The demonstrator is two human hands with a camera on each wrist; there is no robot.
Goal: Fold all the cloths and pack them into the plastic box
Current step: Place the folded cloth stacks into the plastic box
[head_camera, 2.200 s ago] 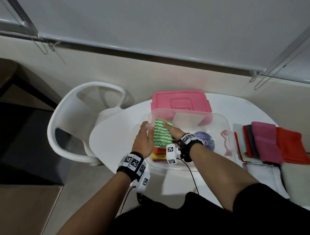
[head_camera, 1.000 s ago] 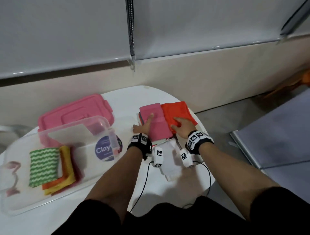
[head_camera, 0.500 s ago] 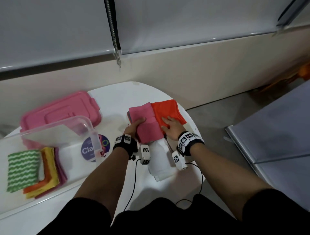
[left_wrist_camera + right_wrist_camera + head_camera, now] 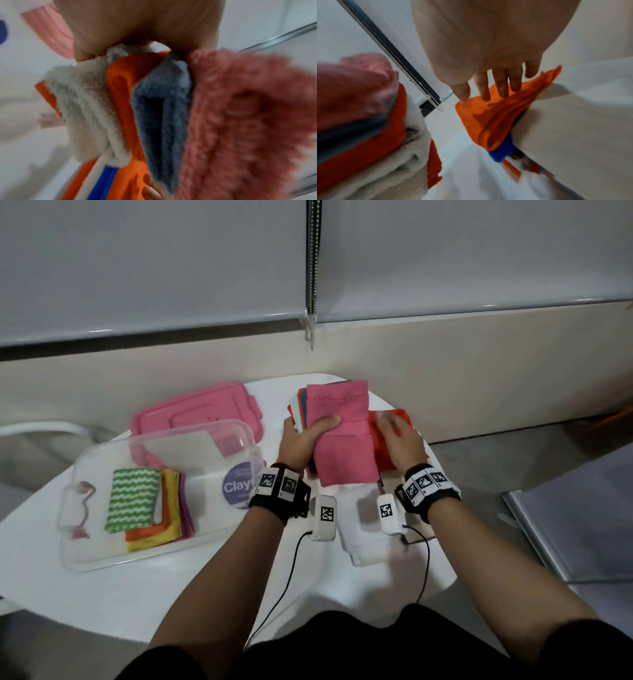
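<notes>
Several folded cloths formed a stack (image 4: 301, 412), pink cloth (image 4: 342, 436) on top, long axis running from the near edge toward the far edge of the table (image 4: 102, 587). Left hand (image 4: 301, 440) gripped the stack's left side, thumb curled over the pink. Right hand (image 4: 399, 440) lay flat, fingers straight, on the orange cloth (image 4: 402, 416) beside it. Plastic box (image 4: 239, 433) at the table's left held four folded cloths.

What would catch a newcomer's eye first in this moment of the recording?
Probably the pink cloth at the far right of the white table, top of a stack of folded cloths that the left hand grips, while the right hand rests flat on an orange cloth beside it. Next, the clear plastic box to the left, holding a green zigzag cloth on a folded pile, with its pink lid behind.
</notes>
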